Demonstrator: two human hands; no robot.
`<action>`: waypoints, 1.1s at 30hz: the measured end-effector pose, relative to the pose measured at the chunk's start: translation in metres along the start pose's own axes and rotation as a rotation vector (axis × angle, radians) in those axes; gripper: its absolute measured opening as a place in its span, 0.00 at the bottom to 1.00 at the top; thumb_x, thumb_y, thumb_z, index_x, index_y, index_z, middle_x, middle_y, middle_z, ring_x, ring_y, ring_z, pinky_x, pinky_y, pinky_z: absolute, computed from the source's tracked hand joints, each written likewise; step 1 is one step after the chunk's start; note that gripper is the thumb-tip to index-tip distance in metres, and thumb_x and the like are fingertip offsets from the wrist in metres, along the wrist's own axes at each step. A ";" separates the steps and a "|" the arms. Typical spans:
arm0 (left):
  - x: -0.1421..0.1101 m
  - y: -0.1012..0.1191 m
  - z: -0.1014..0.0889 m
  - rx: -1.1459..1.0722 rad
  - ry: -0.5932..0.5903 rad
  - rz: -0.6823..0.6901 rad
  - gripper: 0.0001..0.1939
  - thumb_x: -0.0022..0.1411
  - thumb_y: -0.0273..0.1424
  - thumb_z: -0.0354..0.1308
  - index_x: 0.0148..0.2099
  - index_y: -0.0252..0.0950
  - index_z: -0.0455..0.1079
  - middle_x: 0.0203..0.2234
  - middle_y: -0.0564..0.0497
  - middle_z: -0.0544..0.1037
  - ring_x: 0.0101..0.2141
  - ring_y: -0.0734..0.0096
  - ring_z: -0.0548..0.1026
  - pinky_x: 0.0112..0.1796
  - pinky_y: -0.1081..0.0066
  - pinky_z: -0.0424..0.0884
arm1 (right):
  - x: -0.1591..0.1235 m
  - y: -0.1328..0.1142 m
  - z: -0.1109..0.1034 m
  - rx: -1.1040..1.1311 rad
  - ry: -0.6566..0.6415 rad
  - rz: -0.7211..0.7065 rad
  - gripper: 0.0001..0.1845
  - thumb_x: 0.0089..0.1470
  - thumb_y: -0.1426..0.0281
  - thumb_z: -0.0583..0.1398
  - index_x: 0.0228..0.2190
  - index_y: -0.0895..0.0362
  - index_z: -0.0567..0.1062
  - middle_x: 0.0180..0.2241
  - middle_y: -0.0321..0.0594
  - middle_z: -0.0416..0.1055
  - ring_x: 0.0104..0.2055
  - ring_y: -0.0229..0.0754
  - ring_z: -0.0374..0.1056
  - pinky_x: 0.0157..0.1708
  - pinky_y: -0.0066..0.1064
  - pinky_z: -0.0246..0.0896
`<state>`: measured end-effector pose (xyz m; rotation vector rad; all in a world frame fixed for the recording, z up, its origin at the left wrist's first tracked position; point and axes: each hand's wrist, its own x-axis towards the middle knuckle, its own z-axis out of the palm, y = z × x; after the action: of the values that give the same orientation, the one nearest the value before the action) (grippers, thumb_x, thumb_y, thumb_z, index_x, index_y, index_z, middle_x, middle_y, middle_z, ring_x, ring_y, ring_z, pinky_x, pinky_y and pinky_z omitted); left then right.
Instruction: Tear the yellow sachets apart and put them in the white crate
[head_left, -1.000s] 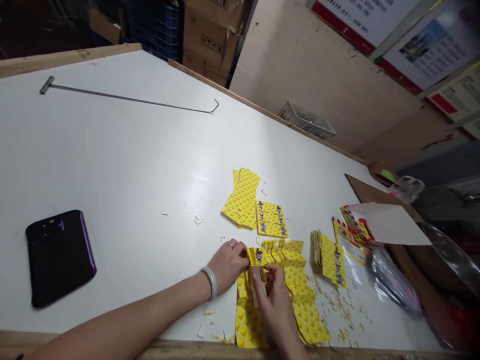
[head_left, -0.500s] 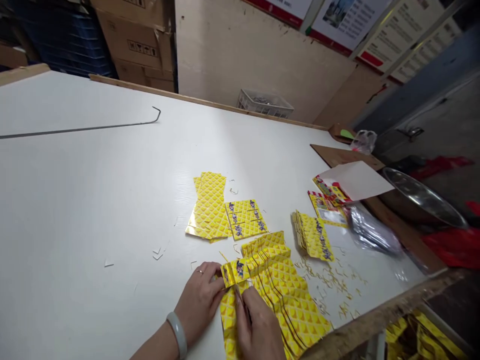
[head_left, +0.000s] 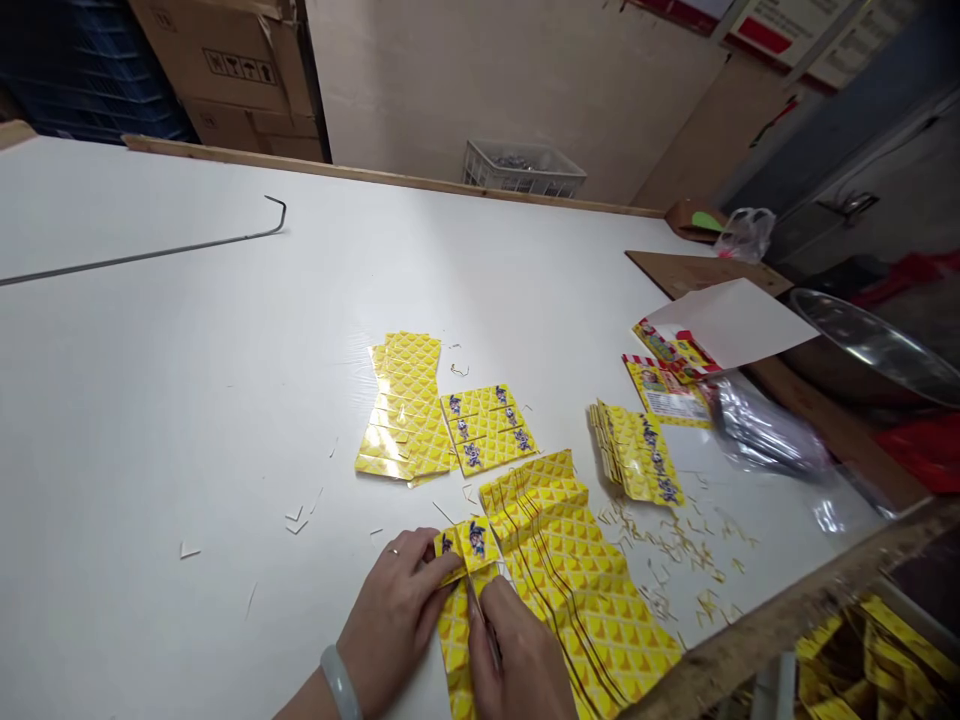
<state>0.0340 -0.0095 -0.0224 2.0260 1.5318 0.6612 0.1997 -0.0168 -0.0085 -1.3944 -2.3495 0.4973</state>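
My left hand (head_left: 397, 610) is closed at the left edge of a small yellow card piece (head_left: 480, 541) printed with blue cartoon figures. The fingers of my right hand (head_left: 521, 650) wrap around a slim metal blade (head_left: 480, 612), its tip at the lower edge of that piece. A yellow patterned strip (head_left: 459, 640) lies beneath both hands. Just right of it spreads a long creased yellow sheet (head_left: 577, 560) with dark fold or cut lines. Beyond my hands are a flat figure-printed card (head_left: 491, 430) and a stack of plain patterned cards (head_left: 409, 400).
On the right stands a bundle of folded yellow cards (head_left: 637, 455), with scattered trimmings (head_left: 675, 540) below it. Farther right are clear plastic bags (head_left: 765, 425), white paper (head_left: 739, 325) and a metal basin (head_left: 877, 340). A bent metal rod (head_left: 165, 250) lies at the left.
My head view has turned slightly, so the table scene shifts. The small piece with figures lies at a slightly different angle, and my left fingers reach farther over it. The blade stays in my right hand.
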 end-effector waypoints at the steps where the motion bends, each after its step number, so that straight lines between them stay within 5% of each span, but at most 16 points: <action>1: 0.001 0.002 -0.001 0.007 -0.016 -0.010 0.14 0.58 0.23 0.49 0.43 0.45 0.66 0.43 0.50 0.67 0.41 0.69 0.67 0.41 0.63 0.72 | 0.000 0.000 0.000 0.015 -0.015 0.018 0.07 0.57 0.76 0.47 0.28 0.55 0.60 0.26 0.37 0.64 0.27 0.36 0.63 0.25 0.24 0.53; 6: 0.001 0.006 0.001 0.034 -0.022 -0.067 0.13 0.59 0.23 0.48 0.42 0.43 0.67 0.43 0.48 0.63 0.40 0.70 0.66 0.40 0.64 0.73 | 0.000 -0.002 0.002 0.031 -0.016 0.064 0.08 0.57 0.74 0.46 0.27 0.55 0.61 0.25 0.38 0.64 0.25 0.36 0.63 0.23 0.24 0.51; 11: -0.004 0.011 -0.003 0.078 0.110 -0.008 0.13 0.57 0.23 0.50 0.43 0.42 0.66 0.51 0.47 0.57 0.51 0.65 0.60 0.47 0.61 0.70 | 0.002 -0.003 -0.006 0.059 -0.135 0.186 0.10 0.60 0.70 0.46 0.28 0.56 0.63 0.26 0.39 0.66 0.27 0.38 0.65 0.24 0.26 0.54; 15: -0.014 0.021 -0.015 0.055 0.233 0.170 0.16 0.54 0.25 0.52 0.46 0.36 0.63 0.48 0.44 0.62 0.50 0.62 0.59 0.50 0.59 0.66 | -0.005 -0.002 -0.023 0.161 -0.285 0.270 0.15 0.57 0.65 0.52 0.44 0.57 0.62 0.42 0.45 0.68 0.43 0.43 0.67 0.40 0.30 0.63; 19: -0.024 0.028 -0.016 -0.005 -0.014 0.260 0.12 0.55 0.34 0.53 0.42 0.37 0.64 0.41 0.49 0.68 0.44 0.66 0.64 0.47 0.62 0.67 | -0.025 0.007 -0.030 0.213 -0.276 0.301 0.37 0.51 0.66 0.56 0.58 0.59 0.45 0.56 0.52 0.55 0.58 0.47 0.55 0.53 0.38 0.58; 22: -0.030 0.031 -0.006 0.081 -0.158 0.205 0.18 0.55 0.35 0.51 0.49 0.37 0.61 0.47 0.48 0.67 0.47 0.63 0.63 0.49 0.61 0.67 | -0.033 0.012 -0.030 0.385 -0.224 0.427 0.34 0.54 0.65 0.54 0.57 0.58 0.45 0.50 0.51 0.61 0.51 0.44 0.63 0.41 0.31 0.67; 27: -0.035 0.033 0.020 0.242 -0.089 0.128 0.38 0.48 0.53 0.56 0.54 0.33 0.59 0.50 0.45 0.65 0.46 0.58 0.64 0.45 0.60 0.70 | -0.032 0.010 -0.032 0.441 -0.250 0.445 0.24 0.57 0.62 0.53 0.52 0.58 0.56 0.35 0.42 0.69 0.34 0.40 0.68 0.33 0.28 0.65; 33: -0.021 0.027 0.037 0.314 -0.038 0.194 0.15 0.61 0.41 0.47 0.41 0.36 0.64 0.42 0.49 0.69 0.40 0.65 0.68 0.34 0.65 0.71 | -0.020 0.003 -0.045 0.243 -0.301 0.302 0.18 0.60 0.61 0.47 0.42 0.58 0.69 0.38 0.46 0.71 0.39 0.43 0.68 0.38 0.30 0.61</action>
<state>0.0719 -0.0399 -0.0340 2.4295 1.5058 0.4730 0.2328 -0.0277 0.0268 -1.6563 -2.2044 1.1085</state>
